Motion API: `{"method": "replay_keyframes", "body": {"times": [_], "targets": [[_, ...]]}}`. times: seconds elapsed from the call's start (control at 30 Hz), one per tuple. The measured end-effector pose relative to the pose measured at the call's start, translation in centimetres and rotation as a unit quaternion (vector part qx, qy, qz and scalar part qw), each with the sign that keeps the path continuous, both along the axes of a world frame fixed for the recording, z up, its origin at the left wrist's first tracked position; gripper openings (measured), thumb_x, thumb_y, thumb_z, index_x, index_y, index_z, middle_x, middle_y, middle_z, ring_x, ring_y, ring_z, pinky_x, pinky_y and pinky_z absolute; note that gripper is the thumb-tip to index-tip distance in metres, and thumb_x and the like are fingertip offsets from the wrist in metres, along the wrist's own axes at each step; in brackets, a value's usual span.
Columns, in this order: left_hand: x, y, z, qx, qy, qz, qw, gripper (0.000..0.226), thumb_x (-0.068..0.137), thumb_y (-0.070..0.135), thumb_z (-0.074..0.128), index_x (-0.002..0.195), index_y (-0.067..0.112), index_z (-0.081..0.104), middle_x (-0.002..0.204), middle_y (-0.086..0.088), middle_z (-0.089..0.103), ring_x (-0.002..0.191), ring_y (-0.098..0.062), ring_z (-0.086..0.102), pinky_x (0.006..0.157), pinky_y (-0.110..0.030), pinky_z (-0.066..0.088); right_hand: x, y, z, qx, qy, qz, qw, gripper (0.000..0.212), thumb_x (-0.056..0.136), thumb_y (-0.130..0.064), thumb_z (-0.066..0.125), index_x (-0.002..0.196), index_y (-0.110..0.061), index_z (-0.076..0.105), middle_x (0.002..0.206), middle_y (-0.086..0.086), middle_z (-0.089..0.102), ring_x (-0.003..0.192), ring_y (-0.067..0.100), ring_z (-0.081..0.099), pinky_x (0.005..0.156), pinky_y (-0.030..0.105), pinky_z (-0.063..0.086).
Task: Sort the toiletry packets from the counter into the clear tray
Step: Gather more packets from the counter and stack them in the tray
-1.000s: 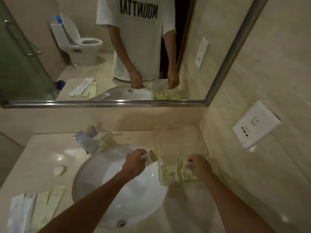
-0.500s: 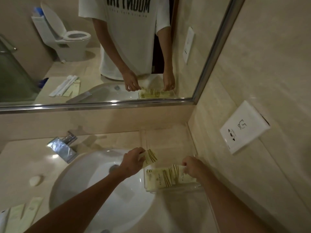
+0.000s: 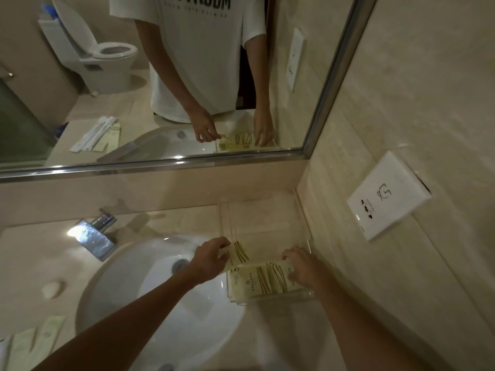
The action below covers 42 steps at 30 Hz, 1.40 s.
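Note:
A clear tray [image 3: 267, 218] stands on the counter between the basin and the right wall. Several pale yellow packets with dark stripes [image 3: 263, 279] lie in its near end. My left hand [image 3: 211, 259] pinches one more striped packet [image 3: 238, 254] tilted over the tray's left wall. My right hand [image 3: 301, 266] rests on the right ends of the packets in the tray, fingers pressed on them. More long pale packets [image 3: 40, 341] lie on the counter at the bottom left.
A white basin [image 3: 150, 298] fills the middle, with a chrome tap [image 3: 95, 234] behind it. A small soap [image 3: 52, 289] sits to its left. A mirror [image 3: 160, 76] rises behind the counter. A wall socket plate [image 3: 387, 196] sticks out on the right wall.
The view has shifted right and closer. My left hand has brought its striped packet nearer the tray's left wall. My right hand stays on the packets in the tray.

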<state>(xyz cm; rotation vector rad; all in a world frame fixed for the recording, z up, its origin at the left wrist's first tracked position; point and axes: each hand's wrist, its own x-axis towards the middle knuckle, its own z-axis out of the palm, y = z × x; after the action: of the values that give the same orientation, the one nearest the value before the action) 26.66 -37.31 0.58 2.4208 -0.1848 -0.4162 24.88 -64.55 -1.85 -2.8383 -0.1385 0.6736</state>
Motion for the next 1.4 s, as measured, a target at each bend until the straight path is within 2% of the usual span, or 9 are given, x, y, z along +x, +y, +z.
{"method": "replay_keyframes", "body": {"times": [0.13,0.3,0.6,0.77,0.9,1.03,1.23,1.33,1.4], "targets": [[-0.1,-0.5,0.1,-0.010,0.002,-0.004,1.000,0.017,0.089,0.011,0.056,0.105,0.015,0.060,0.112,-0.005,0.065,0.100,-0.022,0.062,0.079,-0.025,0.054,-0.5,-0.5,-0.4,-0.015,0.042,0.033,0.998,0.073,0.077,-0.014,0.072,0.140,-0.023,0.036,0.145,0.002,0.036,0.135,0.022,0.033,0.105,0.037,0.035],[-0.4,-0.5,0.0,-0.016,0.006,0.001,1.000,0.018,0.089,0.009,0.056,0.106,0.013,0.060,0.112,-0.004,0.065,0.101,-0.021,0.061,0.077,-0.022,0.052,-1.4,-0.9,-1.4,-0.014,0.025,0.039,0.999,0.069,0.080,-0.009,0.065,0.140,-0.024,0.035,0.145,0.002,0.034,0.135,0.021,0.031,0.101,0.041,0.041],[-0.4,-0.9,-0.2,-0.026,0.003,-0.010,1.000,0.016,0.088,0.009,0.058,0.104,0.013,0.061,0.109,-0.004,0.066,0.099,-0.021,0.062,0.078,-0.025,0.054,-1.5,-0.2,-1.6,-0.042,-0.027,0.066,0.997,0.067,0.075,-0.028,0.076,0.133,-0.023,0.043,0.130,0.001,0.043,0.123,0.021,0.042,0.091,0.038,0.046],[-0.2,-1.8,-0.4,-0.030,0.005,-0.026,0.999,0.017,0.088,0.011,0.058,0.104,0.014,0.060,0.107,-0.003,0.066,0.098,-0.021,0.063,0.083,-0.037,0.056,-1.3,0.1,-0.8,-0.014,-0.022,0.052,0.998,0.066,0.078,-0.029,0.074,0.136,-0.023,0.043,0.137,0.000,0.041,0.127,0.020,0.040,0.096,0.038,0.045],[0.0,-3.8,-0.6,-0.043,0.022,-0.030,0.998,0.018,0.089,0.010,0.055,0.106,0.013,0.059,0.106,-0.006,0.067,0.096,-0.022,0.063,0.084,-0.042,0.055,-1.0,-0.7,1.5,0.014,-0.018,-0.025,0.999,0.050,0.087,-0.022,0.065,0.133,-0.021,0.045,0.142,0.000,0.041,0.126,0.021,0.045,0.099,0.037,0.043],[0.1,-6.7,-1.0,-0.063,0.058,-0.047,0.995,0.020,0.092,0.011,0.051,0.112,0.015,0.052,0.108,-0.008,0.065,0.093,-0.023,0.065,0.076,-0.038,0.058,-0.7,-0.9,5.0,0.001,-0.089,-0.115,0.989,0.021,0.090,-0.013,0.051,0.109,-0.018,0.059,0.110,0.007,0.064,0.097,0.024,0.061,0.080,0.032,0.049],[0.3,-11.4,-1.6,-0.091,0.110,-0.094,0.985,0.024,0.094,0.005,0.042,0.115,0.016,0.041,0.104,-0.012,0.063,0.093,-0.028,0.065,0.074,-0.042,0.059,-0.9,-0.4,7.2,0.001,-0.116,-0.164,0.980,0.021,0.092,-0.007,0.043,0.099,-0.015,0.060,0.097,0.003,0.065,0.079,0.018,0.058,0.062,0.027,0.040],[0.5,-13.0,-2.0,-0.081,0.122,-0.114,0.983,0.026,0.091,-0.001,0.043,0.112,0.014,0.040,0.104,-0.017,0.063,0.092,-0.032,0.064,0.073,-0.045,0.059,-1.2,-0.6,6.7,0.003,-0.107,-0.168,0.980,0.020,0.093,-0.009,0.043,0.104,-0.016,0.059,0.101,0.003,0.063,0.089,0.021,0.060,0.064,0.025,0.037],[0.7,-13.6,-2.4,-0.070,0.124,-0.128,0.981,0.027,0.089,-0.003,0.043,0.111,0.014,0.039,0.109,-0.018,0.062,0.095,-0.032,0.063,0.075,-0.047,0.058,-1.4,-0.9,6.0,0.010,-0.099,-0.177,0.979,0.018,0.092,-0.012,0.047,0.105,-0.018,0.059,0.100,0.002,0.064,0.088,0.020,0.062,0.065,0.024,0.044]]}}
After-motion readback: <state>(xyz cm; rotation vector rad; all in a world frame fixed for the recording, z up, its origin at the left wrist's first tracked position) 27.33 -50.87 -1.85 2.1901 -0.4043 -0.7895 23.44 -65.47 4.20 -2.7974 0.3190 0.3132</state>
